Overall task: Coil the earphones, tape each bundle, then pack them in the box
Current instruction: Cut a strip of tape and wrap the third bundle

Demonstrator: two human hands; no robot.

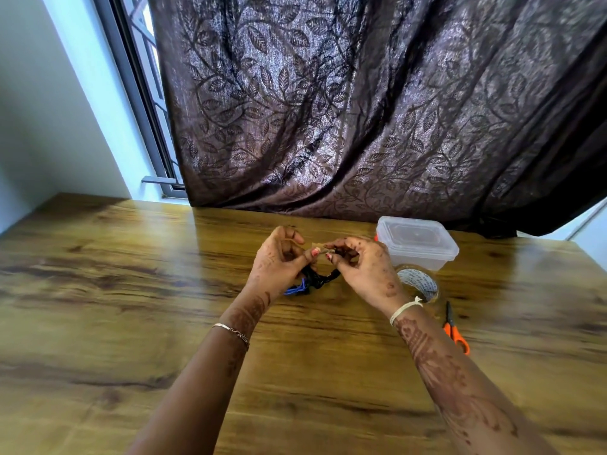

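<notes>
Both hands meet at centre frame, raised just above the counter (131, 290). Left hand (279, 261): fingers curled, thumb and forefinger pinching a small tape strip (317, 243). Right hand (364, 267): fingers curled tight, gripping the top of the black earphones (320, 279), thumb tip nearly touching the left thumb. The black coil hangs under both hands; blur hides the exact finger contact. Blue earphones (297, 289) lie on the counter just below the left hand, touching the black coil. Right of the hands are a lidded clear box (417, 243), a tape roll (418, 284) just in front of it and orange scissors (455, 333) lower right. A dark curtain (361, 110) hangs behind.
</notes>
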